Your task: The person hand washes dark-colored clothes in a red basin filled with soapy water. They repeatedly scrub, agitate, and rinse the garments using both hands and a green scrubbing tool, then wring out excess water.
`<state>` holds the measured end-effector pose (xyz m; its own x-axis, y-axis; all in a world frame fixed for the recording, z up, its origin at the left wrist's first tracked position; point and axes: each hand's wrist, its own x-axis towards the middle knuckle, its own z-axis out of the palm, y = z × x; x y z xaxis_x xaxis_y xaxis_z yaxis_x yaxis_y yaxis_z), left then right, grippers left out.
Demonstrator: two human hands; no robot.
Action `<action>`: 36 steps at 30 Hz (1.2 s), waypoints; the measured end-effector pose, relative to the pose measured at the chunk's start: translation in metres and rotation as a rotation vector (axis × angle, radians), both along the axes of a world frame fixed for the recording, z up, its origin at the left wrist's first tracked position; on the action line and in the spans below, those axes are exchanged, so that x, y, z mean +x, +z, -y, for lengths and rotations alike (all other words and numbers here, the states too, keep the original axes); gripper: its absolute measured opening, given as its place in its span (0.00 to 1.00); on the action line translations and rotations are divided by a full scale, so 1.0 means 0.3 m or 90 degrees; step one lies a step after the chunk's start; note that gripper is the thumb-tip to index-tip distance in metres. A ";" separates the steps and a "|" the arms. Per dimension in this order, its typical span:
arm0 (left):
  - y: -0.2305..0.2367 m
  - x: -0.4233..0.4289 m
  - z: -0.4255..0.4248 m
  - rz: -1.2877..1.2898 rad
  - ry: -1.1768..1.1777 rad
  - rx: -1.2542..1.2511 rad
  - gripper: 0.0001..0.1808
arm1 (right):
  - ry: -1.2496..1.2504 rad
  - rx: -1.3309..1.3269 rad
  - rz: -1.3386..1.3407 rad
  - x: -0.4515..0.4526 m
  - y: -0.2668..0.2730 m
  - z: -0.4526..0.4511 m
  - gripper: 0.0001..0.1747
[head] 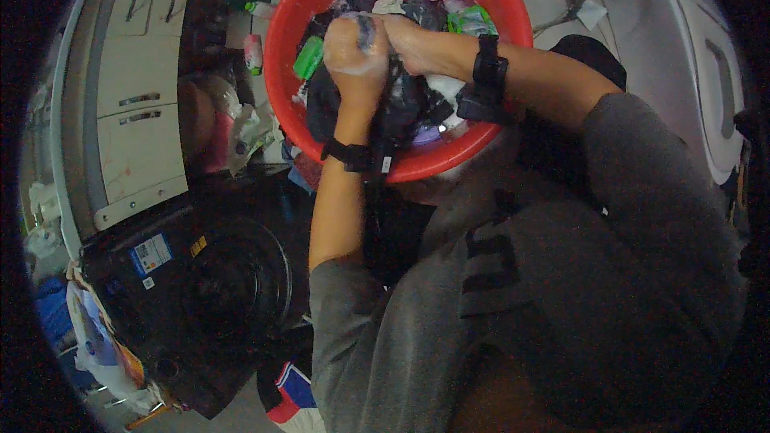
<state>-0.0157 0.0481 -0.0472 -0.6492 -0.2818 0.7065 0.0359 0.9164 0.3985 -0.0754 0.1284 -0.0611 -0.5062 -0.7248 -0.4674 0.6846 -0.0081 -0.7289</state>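
A red plastic basin (277,81) holds dark, white and maroon wet clothes with suds. Over its middle, my left hand (356,48) is closed in a fist, lathered with foam, on a dark wet cloth (366,33), a bit of which shows at the fingers. My right hand (402,36) presses against it from the right, its fingers partly hidden, so its grip is hard to tell. Left of my hands lies a green block, perhaps soap or a brush (308,58). A green-edged packet (472,21) rests at the basin's upper right. Black straps circle both wrists.
A black front-loading washing machine (222,276) stands at lower left, below a pale cabinet (141,72). Small bottles (253,54) and plastic bags (246,132) lie left of the basin. At the right is a large white appliance or panel (713,72).
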 end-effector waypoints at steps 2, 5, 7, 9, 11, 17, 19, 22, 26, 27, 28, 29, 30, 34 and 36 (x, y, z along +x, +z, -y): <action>0.002 -0.005 0.036 -0.001 0.073 0.087 0.11 | 0.029 0.020 -0.022 0.003 0.002 0.003 0.23; -0.011 -0.001 0.050 -0.025 0.027 0.262 0.13 | 0.024 0.076 0.018 -0.021 -0.015 0.003 0.26; 0.003 0.007 -0.011 0.048 -0.038 0.129 0.14 | -0.080 0.022 0.084 -0.042 -0.030 0.004 0.23; 0.002 0.015 -0.089 0.052 -0.162 0.104 0.16 | 0.047 -0.183 0.248 -0.037 -0.048 0.007 0.21; -0.031 0.009 -0.057 0.069 -0.047 0.098 0.16 | -0.027 -0.132 0.296 -0.007 -0.070 0.011 0.22; -0.033 0.011 -0.023 -0.046 0.020 0.162 0.14 | 0.011 -0.007 0.066 -0.006 -0.114 -0.004 0.17; -0.031 0.020 -0.050 0.097 -0.097 0.153 0.13 | 0.104 -0.268 0.365 -0.042 -0.114 -0.007 0.16; -0.039 0.011 -0.014 0.061 0.025 0.109 0.13 | 0.099 -0.073 0.160 -0.031 -0.107 -0.007 0.16; -0.030 0.018 0.017 0.032 0.080 0.140 0.14 | 0.061 0.014 0.039 0.028 -0.097 -0.007 0.18; -0.031 0.021 0.007 -0.037 0.060 0.153 0.15 | 0.061 -0.017 0.020 0.025 -0.100 -0.005 0.20; -0.034 0.025 -0.011 0.023 -0.010 0.397 0.15 | 0.003 -0.032 0.120 0.009 -0.109 -0.004 0.20; -0.039 0.030 -0.033 0.032 -0.054 0.458 0.16 | -0.026 -0.136 0.200 -0.024 -0.117 0.000 0.20; -0.046 0.035 -0.059 -0.036 -0.057 0.213 0.15 | -0.073 -0.066 0.251 -0.058 -0.133 0.001 0.19; -0.057 0.038 -0.105 -0.068 -0.226 -0.099 0.12 | 0.096 -0.326 0.331 -0.105 -0.177 0.017 0.17; -0.047 0.028 -0.071 -0.019 -0.023 0.045 0.11 | 0.022 -0.254 0.300 -0.045 -0.169 0.020 0.15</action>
<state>-0.0074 0.0693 -0.0612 -0.6385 -0.3082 0.7052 0.0816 0.8841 0.4602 -0.0889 0.1225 -0.1117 -0.2841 -0.9021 -0.3248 0.9371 -0.1896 -0.2932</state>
